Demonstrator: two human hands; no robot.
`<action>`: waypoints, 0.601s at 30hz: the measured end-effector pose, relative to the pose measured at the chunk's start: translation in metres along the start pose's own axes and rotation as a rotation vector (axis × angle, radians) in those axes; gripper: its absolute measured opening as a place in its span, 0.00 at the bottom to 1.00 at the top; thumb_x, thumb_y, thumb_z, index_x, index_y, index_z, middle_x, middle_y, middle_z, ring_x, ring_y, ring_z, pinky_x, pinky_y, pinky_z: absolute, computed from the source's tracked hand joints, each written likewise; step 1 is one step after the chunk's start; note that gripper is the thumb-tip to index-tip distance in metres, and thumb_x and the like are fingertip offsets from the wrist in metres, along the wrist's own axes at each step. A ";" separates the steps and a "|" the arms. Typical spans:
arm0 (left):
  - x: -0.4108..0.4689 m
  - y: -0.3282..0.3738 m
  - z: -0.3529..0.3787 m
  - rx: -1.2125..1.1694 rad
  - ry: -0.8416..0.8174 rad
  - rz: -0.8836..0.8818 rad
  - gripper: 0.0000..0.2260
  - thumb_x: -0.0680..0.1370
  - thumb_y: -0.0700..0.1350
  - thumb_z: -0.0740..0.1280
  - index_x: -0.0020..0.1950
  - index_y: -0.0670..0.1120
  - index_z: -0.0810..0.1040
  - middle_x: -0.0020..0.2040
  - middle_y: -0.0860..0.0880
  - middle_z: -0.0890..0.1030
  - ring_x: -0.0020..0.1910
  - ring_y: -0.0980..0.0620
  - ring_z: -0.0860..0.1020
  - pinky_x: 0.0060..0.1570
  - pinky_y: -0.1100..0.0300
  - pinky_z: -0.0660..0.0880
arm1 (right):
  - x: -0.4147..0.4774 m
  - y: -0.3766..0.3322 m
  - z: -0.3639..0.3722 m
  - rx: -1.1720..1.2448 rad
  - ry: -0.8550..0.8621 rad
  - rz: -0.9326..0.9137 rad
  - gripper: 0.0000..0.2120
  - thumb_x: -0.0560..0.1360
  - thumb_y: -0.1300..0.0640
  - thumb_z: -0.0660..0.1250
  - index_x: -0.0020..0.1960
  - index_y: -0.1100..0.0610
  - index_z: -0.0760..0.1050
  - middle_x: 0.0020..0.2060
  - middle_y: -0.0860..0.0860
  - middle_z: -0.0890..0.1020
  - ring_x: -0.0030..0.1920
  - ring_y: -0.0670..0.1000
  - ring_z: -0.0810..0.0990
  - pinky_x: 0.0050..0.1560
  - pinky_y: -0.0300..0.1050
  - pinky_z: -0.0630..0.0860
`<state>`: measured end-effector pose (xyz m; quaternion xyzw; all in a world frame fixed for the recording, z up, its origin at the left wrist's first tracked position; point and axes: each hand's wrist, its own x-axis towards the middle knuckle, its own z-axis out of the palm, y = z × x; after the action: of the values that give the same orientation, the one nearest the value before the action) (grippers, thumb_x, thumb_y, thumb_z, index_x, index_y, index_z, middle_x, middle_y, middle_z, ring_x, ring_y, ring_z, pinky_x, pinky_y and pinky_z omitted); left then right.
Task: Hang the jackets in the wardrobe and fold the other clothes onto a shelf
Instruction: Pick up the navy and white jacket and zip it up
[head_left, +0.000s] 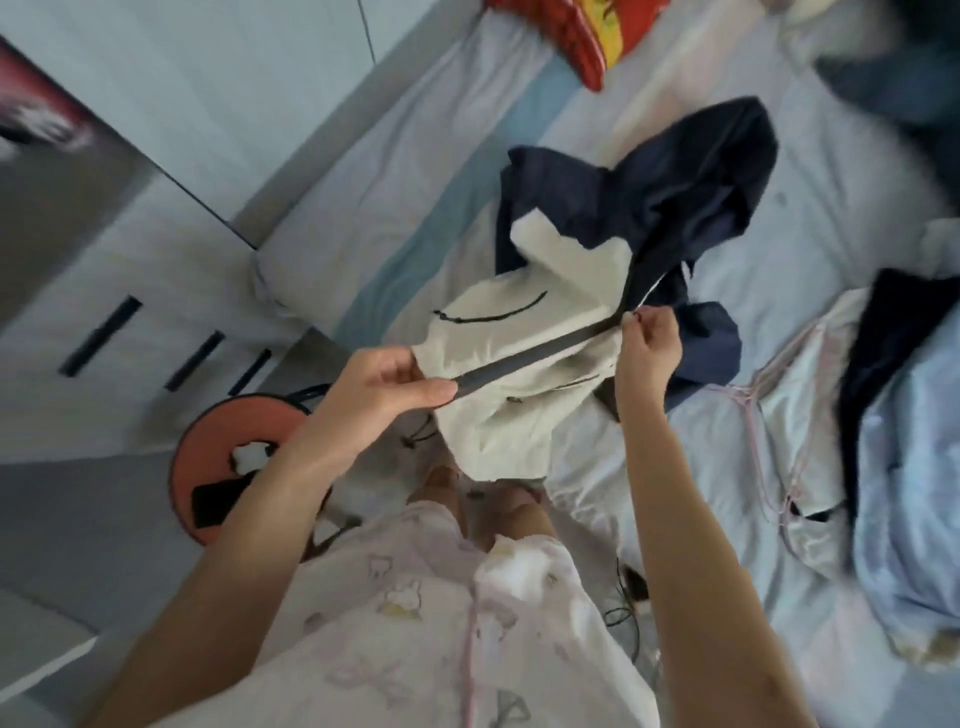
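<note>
In the head view, your left hand (387, 387) pinches the lower end of the zipper (540, 351), and your right hand (649, 345) pinches it farther up. The cream and navy jacket (519, 312) is stretched between them at the near edge of the bed (363, 218). The wardrobe (156, 270) stands close on the left. A heap of clothes (893, 415) crowds the bed's right side.
</note>
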<state>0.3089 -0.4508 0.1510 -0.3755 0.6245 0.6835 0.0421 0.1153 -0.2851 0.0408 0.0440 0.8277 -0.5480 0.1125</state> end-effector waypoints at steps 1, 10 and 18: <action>-0.005 0.005 -0.006 0.013 0.019 0.010 0.03 0.67 0.40 0.73 0.39 0.44 0.81 0.34 0.51 0.83 0.37 0.56 0.81 0.43 0.65 0.75 | 0.001 -0.007 -0.004 -0.007 0.011 -0.003 0.11 0.77 0.63 0.62 0.38 0.52 0.66 0.34 0.45 0.71 0.35 0.41 0.69 0.43 0.36 0.67; -0.005 0.065 0.000 1.095 0.512 0.239 0.36 0.72 0.56 0.71 0.74 0.45 0.60 0.71 0.40 0.66 0.70 0.41 0.64 0.64 0.47 0.64 | -0.057 -0.109 -0.034 -0.175 -0.176 -0.486 0.06 0.77 0.66 0.62 0.41 0.60 0.68 0.37 0.50 0.73 0.37 0.43 0.69 0.36 0.32 0.64; -0.015 0.092 0.091 1.184 0.300 0.612 0.14 0.82 0.51 0.56 0.65 0.57 0.74 0.46 0.48 0.83 0.43 0.47 0.80 0.35 0.59 0.66 | -0.096 -0.147 -0.053 0.116 -0.178 -0.484 0.07 0.76 0.66 0.64 0.39 0.60 0.70 0.38 0.50 0.76 0.39 0.48 0.74 0.39 0.37 0.70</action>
<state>0.2295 -0.3839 0.2297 -0.1862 0.9703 0.1485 -0.0417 0.1726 -0.2898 0.2153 -0.1974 0.7681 -0.6072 0.0479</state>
